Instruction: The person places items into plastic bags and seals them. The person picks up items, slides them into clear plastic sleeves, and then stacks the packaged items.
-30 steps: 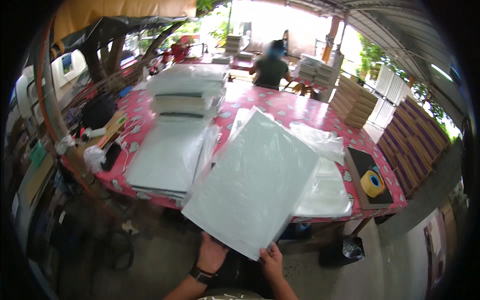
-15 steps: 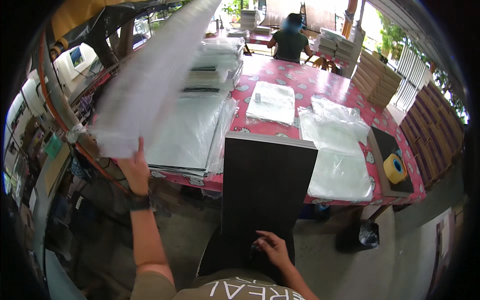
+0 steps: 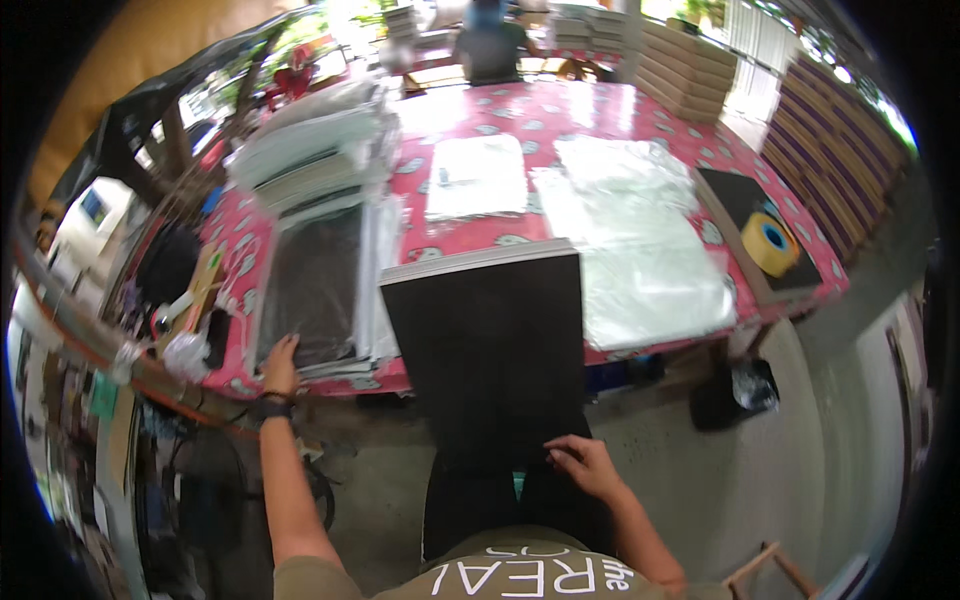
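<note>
My left hand (image 3: 282,370) rests at the near left corner of a stack of sheets in clear plastic, its fingers stretched over the edge. The top sheet (image 3: 315,280) is dark under its shiny film. A large black panel pile (image 3: 490,350) with pale layered edges leans from my lap against the table's front edge. My right hand (image 3: 588,466) hovers by its lower right side, fingers loosely bent and apart, with nothing visible in them. Between my legs, a small green patch (image 3: 519,486) shows below the panels.
Wrapped bundles (image 3: 320,160) rise behind the left stack. On the pink patterned table (image 3: 470,235) lie a small white packet (image 3: 478,178), clear plastic bags (image 3: 650,260) and a yellow tape roll (image 3: 770,245) on a dark board. Cartons (image 3: 685,70) stand far right; a person (image 3: 490,45) sits beyond.
The large whitish sheet that my left hand was swinging up has left that hand. A dark top sheet now shows on the stack. My right hand has shifted right, and the view has turned.
</note>
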### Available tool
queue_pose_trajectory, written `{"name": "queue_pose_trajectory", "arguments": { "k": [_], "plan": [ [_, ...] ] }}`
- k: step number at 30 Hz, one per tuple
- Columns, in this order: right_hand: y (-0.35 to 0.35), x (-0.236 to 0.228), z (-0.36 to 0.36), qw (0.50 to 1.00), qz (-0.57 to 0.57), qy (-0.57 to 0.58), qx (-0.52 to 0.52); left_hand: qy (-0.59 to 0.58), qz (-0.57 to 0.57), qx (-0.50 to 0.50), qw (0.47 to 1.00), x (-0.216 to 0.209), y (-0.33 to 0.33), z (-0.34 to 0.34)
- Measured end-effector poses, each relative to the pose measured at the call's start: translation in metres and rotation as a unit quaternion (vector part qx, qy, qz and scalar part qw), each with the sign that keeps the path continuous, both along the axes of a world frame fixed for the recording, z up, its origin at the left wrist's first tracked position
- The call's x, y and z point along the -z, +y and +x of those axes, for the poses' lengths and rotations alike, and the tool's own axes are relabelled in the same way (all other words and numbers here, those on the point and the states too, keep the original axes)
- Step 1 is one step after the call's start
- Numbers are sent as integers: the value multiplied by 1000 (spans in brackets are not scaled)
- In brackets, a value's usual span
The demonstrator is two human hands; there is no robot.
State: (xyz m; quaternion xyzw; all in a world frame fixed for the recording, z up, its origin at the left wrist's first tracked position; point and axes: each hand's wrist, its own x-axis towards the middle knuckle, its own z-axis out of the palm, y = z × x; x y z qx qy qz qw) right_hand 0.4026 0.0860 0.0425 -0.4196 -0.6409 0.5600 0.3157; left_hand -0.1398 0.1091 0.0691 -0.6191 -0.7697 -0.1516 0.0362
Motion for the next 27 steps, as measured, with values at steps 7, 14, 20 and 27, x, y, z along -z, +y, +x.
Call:
{"name": "queue_pose_trajectory", "arguments": {
  "k": [7,14,20,27],
  "plan": [
    [117,-55,41,970,140,8,197,-34,192,7,981,-21,-30,80],
    [313,-89,73,771,467,-209,379,-147,226,-12,963,7,-62,168],
    [357,-75,69,707,290,-587,265,-160,238,-77,955,-7,-66,168],
    [200,-69,71,841,170,-506,-86,-291,329,23,898,-53,-40,209]
  ]
}}
